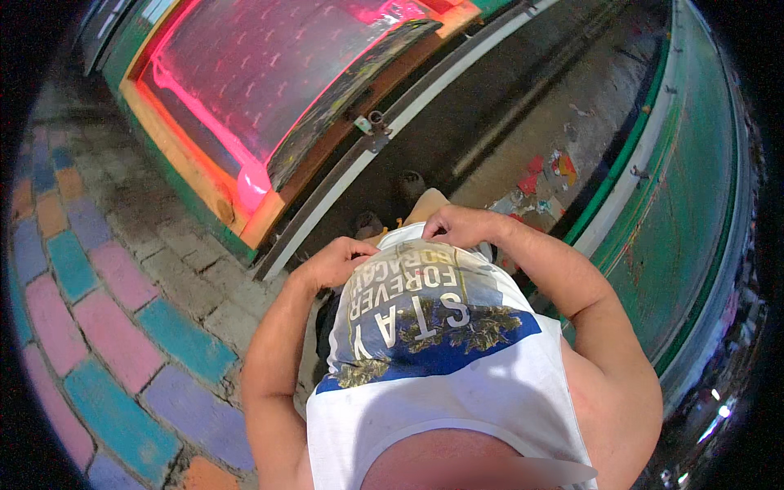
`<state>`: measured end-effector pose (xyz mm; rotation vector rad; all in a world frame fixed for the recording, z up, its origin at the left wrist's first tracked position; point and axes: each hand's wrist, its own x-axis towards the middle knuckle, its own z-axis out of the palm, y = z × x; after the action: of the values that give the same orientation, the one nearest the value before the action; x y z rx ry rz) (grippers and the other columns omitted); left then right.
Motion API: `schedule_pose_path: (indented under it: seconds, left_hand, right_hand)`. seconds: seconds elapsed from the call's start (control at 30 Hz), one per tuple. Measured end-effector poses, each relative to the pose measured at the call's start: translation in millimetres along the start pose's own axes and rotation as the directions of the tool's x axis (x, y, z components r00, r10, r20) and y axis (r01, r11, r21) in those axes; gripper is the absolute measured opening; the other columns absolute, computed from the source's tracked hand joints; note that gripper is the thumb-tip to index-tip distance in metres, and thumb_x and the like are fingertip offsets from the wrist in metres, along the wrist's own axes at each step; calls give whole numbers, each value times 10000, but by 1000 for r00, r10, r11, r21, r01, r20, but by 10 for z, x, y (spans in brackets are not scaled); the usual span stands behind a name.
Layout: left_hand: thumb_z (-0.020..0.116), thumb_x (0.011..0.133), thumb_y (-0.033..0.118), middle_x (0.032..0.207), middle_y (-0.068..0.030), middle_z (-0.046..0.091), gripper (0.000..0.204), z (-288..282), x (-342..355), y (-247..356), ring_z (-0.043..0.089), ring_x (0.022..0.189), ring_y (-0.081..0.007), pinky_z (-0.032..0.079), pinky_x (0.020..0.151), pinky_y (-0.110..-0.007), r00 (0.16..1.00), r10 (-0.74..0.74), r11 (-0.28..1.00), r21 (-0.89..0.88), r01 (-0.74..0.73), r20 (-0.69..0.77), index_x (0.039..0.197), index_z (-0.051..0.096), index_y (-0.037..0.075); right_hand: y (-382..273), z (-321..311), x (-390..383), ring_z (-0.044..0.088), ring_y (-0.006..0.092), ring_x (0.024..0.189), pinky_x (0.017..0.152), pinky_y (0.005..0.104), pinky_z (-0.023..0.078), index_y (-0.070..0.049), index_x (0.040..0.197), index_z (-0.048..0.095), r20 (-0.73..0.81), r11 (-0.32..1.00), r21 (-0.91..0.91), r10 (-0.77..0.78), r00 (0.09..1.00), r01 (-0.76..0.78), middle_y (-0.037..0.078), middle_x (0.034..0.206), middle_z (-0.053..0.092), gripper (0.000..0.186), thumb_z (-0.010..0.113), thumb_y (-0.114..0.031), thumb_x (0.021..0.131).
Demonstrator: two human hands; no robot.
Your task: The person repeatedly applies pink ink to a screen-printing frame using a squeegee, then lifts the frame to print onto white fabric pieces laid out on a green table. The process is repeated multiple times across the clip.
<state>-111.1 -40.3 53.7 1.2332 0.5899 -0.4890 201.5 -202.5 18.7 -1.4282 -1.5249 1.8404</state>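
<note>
White shirt (429,335): its lower edge sits pinched in the right hand (459,227) and touches the left hand (339,260), whose grip I cannot tell; its length reaches back from them, neither hand nearer.

White shirt (441,392): brightly lit, soft grey shadow
Pink ink (255,184): vivid, glaring at far end
Floor (523,122): dim, to my eye
Paving (114,343): bent by fisheye, corners black
Lower right: dark, pricked with bright glints
</note>
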Motion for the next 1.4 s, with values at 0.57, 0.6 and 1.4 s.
schedule_pose_path:
  seconds: [0.57,0.6,1.4]
  left_hand:
    - [808,1037,150,1053,-53,828,269,361,-20,-117,698,947,-85,598,860,-306,965,136,990,58,-126,-226,1268,824,12]
    - [807,1038,145,1052,-49,828,272,355,-11,-111,701,950,-86,600,864,-306,966,136,989,89,-119,-219,1274,822,13]
    - [745,1024,3,1074,3,812,189,385,126,-172,727,935,-69,614,821,-279,981,38,949,-300,-95,-191,1193,829,10]
  right_hand:
    - [13,-328,162,682,87,706,649,322,574,-37,1050,840,343,986,-11,159,926,-165,-24,814,771,187,691,-148,1033]
    - [30,-331,145,682,89,707,645,324,574,-32,1044,837,349,981,14,177,920,-194,-26,812,769,186,691,-148,1033]
    - [-177,67,27,777,447,956,786,563,599,-93,982,754,-269,855,-513,-248,931,80,183,1017,792,189,717,-272,934]
